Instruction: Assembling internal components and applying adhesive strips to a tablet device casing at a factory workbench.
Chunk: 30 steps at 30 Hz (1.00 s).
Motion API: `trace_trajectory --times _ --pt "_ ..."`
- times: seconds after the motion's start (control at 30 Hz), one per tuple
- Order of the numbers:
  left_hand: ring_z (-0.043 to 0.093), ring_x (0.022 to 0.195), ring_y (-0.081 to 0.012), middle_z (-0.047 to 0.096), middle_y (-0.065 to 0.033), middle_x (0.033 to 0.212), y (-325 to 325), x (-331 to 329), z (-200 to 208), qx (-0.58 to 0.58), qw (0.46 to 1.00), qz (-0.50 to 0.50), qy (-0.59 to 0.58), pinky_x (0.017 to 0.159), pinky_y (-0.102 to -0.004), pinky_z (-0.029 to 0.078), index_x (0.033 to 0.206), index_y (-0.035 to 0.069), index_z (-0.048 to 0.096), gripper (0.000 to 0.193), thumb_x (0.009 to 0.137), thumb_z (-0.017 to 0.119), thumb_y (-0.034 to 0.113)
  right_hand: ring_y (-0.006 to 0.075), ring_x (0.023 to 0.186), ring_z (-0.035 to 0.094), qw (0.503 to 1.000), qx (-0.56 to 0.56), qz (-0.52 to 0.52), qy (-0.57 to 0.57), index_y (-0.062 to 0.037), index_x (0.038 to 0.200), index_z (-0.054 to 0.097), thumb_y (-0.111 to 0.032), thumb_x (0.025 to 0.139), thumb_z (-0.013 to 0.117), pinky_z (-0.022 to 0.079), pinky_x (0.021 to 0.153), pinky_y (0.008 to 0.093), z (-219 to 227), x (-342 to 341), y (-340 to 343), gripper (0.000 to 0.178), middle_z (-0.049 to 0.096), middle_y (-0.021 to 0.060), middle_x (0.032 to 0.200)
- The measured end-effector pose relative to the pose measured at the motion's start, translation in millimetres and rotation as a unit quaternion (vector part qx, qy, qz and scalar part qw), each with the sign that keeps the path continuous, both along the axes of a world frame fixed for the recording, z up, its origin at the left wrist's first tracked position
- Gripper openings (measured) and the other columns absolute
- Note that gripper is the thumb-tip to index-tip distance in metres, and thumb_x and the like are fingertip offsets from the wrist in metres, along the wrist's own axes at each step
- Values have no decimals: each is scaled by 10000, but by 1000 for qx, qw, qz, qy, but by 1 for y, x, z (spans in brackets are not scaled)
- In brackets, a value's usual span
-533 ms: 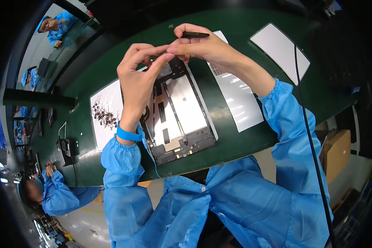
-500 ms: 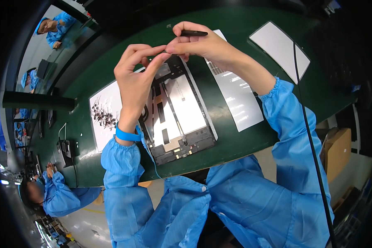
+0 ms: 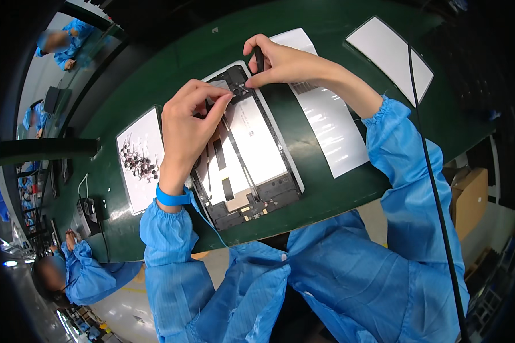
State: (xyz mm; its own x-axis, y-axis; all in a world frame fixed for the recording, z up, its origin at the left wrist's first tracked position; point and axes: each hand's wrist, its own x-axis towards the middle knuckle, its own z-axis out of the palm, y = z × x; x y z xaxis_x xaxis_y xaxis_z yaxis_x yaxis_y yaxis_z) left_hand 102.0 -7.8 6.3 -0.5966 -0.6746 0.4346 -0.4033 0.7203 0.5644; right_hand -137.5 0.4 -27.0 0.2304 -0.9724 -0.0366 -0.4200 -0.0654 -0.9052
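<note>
An opened tablet (image 3: 257,128), with a silvery panel and black circuit areas, lies on the green table in front of me. Over its far end my left hand (image 3: 190,117), wearing a blue wrist strap (image 3: 174,198), is closed in a pinch. A tiny part seems to be at those fingertips, too small to name. Just right of them, my right hand (image 3: 280,62) grips a black pen-shaped tool (image 3: 260,59), its thumb close to the tablet's far edge. Left of the tablet, several small black round parts with thin leads (image 3: 138,162) are heaped on a white sheet (image 3: 146,197).
A glossy white sheet (image 3: 340,143) lies right of the tablet, and a white panel (image 3: 392,54) farther right. A black cable (image 3: 435,188) runs down the right side. The strap's blue cord hangs over the table's front edge. A black device (image 3: 87,216) stands at left; co-workers sit beyond.
Both hands have come down from above the tablet to its far end, and their fingertips have parted. The black tool has turned from level to nearly upright in my right hand.
</note>
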Motion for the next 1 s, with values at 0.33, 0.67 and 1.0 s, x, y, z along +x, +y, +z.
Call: trace_trajectory --times 0.33,0.67,1.0 --pt "559 577 -125 655 -30 765 5 -1 0 14 999 -6 -33 531 -249 429 889 72 775 94 809 771 122 102 811 499 995 62 -19 -71 -66 1264 412 -291 767 832 402 703 234 0 7 4 688 544 -3 917" --pt "522 557 -126 684 -47 794 7 -12 0 4 999 -5 -34 516 -253 405 893 56 769 105 810 768 119 125 789 509 996 -13 -73 -50 -59 1161 423 -380 761 838 420 698 252 -17 19 4 659 543 40 853" --pt "420 561 -63 655 -12 747 10 -16 1 15 998 26 -61 521 -222 346 941 24 729 151 815 771 96 106 750 507 992 79 -35 -96 -27 1240 434 -466 800 802 409 619 233 -7 5 0 722 552 20 875"
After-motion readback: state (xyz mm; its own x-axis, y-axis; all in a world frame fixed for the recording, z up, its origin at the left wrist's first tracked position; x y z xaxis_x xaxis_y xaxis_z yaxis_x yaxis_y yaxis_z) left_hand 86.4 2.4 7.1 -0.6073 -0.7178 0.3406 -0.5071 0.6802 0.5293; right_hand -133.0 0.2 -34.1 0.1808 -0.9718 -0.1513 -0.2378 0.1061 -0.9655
